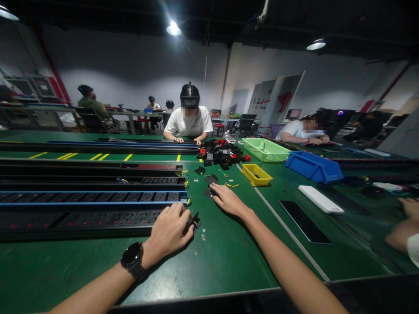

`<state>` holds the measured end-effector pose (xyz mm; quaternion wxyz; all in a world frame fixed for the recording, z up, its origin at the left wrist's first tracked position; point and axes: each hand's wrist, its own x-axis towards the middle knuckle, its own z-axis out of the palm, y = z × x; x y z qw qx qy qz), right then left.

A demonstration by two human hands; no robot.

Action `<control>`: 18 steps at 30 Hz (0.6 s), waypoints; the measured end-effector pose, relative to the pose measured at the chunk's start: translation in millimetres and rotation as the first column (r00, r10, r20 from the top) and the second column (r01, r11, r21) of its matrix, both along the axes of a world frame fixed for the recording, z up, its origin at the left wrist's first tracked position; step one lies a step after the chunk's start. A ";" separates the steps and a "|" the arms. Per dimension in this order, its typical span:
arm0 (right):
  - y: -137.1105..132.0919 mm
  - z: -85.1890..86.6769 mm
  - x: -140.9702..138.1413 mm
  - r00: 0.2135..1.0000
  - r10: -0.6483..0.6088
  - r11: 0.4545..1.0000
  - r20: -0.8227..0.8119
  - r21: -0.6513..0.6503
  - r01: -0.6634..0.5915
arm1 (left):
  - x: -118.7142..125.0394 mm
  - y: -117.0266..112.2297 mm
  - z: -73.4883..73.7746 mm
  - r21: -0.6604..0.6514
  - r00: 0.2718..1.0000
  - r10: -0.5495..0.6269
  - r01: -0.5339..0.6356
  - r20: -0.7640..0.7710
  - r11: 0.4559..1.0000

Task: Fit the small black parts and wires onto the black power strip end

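My left hand (172, 230), with a black watch (132, 257) on its wrist, is closed around a small black end bracket (195, 221) at the right end of the nearest black power strip (108, 219). The fingers partly hide the bracket and the strip's end. Stretched forward, my right hand (227, 199) rests its fingertips on a flat black bracket (208, 192) lying on the green table. More black brackets (200, 170) lie just beyond, beside short yellow-green wires (231, 185). Behind the nearest strip lies a blue-edged power strip (94, 197) with a row of sockets.
Several more long strips (81, 168) run leftward. Black and red parts (224, 153) are heaped ahead, near a green basket (266, 150), yellow tray (257, 175) and blue bin (313, 166). A phone (304, 221) and white power bank (321, 199) lie right. Co-workers (188, 122) sit around.
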<state>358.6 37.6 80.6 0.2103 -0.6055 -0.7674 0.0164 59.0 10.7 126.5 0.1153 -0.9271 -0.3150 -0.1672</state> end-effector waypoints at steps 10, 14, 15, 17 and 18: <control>-1.7 14.8 1.8 0.994 -0.089 0.993 -0.070 0.067 0.094 | -0.1 0.3 -0.3 -0.003 1.000 -0.007 0.007 0.000 1.000; 7.0 13.4 20.3 0.927 -0.237 0.945 -0.292 0.151 0.290 | -0.7 1.1 -1.1 0.002 1.000 -0.009 0.009 -0.003 1.000; 8.8 12.9 26.7 0.895 -0.306 0.915 -0.325 0.159 0.370 | -0.8 1.3 -1.3 0.004 1.000 -0.010 0.010 -0.004 1.000; 10.7 11.2 40.1 0.828 -0.437 0.848 -0.351 0.145 0.510 | -1.1 1.6 -1.3 0.004 1.000 -0.015 0.015 -0.003 1.000; 10.7 9.8 46.1 0.801 -0.493 0.819 -0.340 0.128 0.559 | -1.1 1.7 -1.3 0.003 1.000 -0.017 0.017 -0.001 1.000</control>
